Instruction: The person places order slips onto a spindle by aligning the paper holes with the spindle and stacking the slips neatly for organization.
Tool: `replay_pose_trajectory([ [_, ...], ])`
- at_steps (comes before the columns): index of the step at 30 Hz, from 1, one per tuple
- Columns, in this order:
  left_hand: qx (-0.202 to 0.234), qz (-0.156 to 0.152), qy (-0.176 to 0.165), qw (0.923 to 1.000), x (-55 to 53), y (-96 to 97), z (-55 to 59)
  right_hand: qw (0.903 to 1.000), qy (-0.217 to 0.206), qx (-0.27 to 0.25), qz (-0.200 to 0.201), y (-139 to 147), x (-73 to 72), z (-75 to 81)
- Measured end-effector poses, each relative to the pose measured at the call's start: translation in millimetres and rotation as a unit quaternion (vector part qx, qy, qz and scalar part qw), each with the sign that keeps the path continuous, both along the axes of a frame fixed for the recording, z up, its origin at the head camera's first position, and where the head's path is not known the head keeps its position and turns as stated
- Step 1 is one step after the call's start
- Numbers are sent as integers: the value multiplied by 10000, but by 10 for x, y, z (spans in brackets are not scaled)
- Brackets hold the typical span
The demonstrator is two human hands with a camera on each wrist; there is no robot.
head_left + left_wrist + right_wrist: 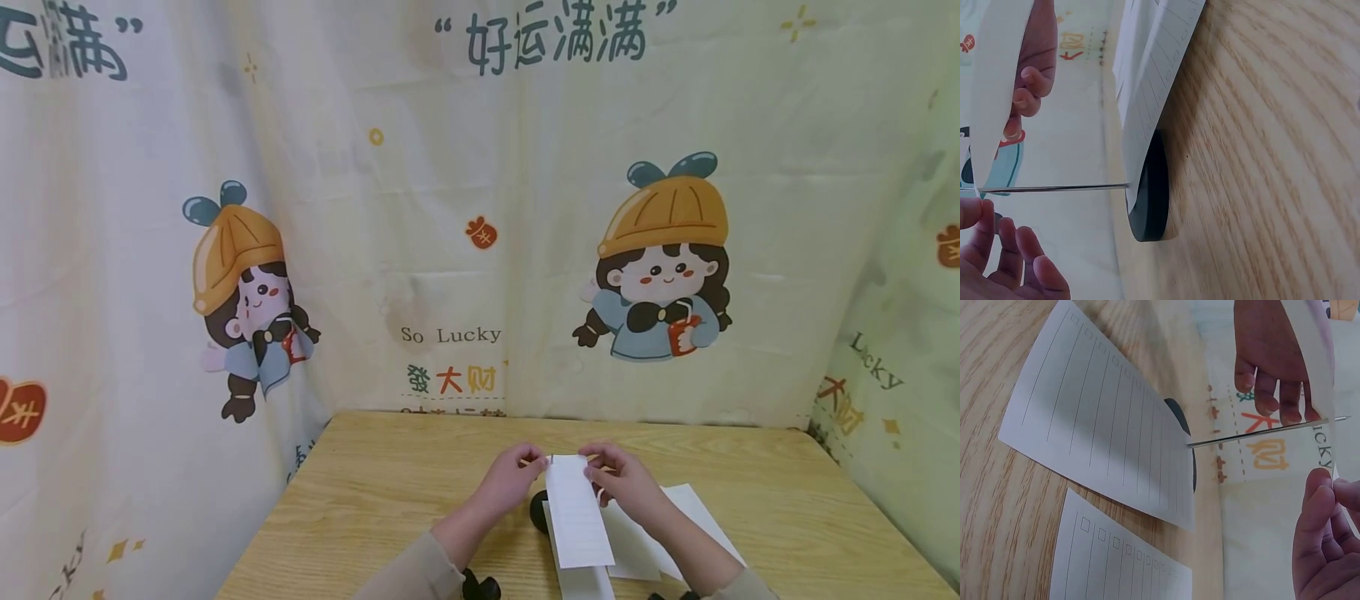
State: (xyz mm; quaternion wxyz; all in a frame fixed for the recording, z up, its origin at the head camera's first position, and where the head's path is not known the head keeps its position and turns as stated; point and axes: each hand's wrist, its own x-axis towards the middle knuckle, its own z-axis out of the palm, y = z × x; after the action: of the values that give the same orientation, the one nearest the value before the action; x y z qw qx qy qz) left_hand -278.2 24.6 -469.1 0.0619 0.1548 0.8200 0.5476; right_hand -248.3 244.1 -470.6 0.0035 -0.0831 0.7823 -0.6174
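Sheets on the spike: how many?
2 visible: the upper sheet near the tip of the spike, pinched by left hand and right hand; the lower sheet over the dark base. More may hide beneath it.

A printed curtain [435, 183] filled the frame's upper part, one cartoon girl [262, 300] at left, another girl [663, 275] right of centre; a wooden table [397, 475] lay at bottom centre.

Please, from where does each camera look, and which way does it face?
Head: on the head, facing forward, down to the held sheet; left hand, right hand, sleeves show.
Left wrist: on that wrist, tilted sideways, facing the metal spike and curtain; both hands show.
Right wrist: on that wrist, also sideways, facing the lower sheet; both hands show.
The wrist views share metal spike and black base.
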Motion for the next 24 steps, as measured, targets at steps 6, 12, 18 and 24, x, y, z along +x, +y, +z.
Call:
replay_pose_trajectory([
  [6, -50, -58, 40, 10000, 3, -11, 4, 9999, -50, 6, 94, 11, -1, -11],
  [12, -228, -43, 116, 9997, 4, -19, -14, 9996, -145, 84, 220, 25, 0, -25],
  [18, -284, 16, 139, 9995, 12, -15, -36, 9992, -168, 119, 336, 37, 3, -47],
  [24, -274, 22, 149, 9995, 21, -5, -52, 9987, -114, 117, 481, 47, -2, -97],
])
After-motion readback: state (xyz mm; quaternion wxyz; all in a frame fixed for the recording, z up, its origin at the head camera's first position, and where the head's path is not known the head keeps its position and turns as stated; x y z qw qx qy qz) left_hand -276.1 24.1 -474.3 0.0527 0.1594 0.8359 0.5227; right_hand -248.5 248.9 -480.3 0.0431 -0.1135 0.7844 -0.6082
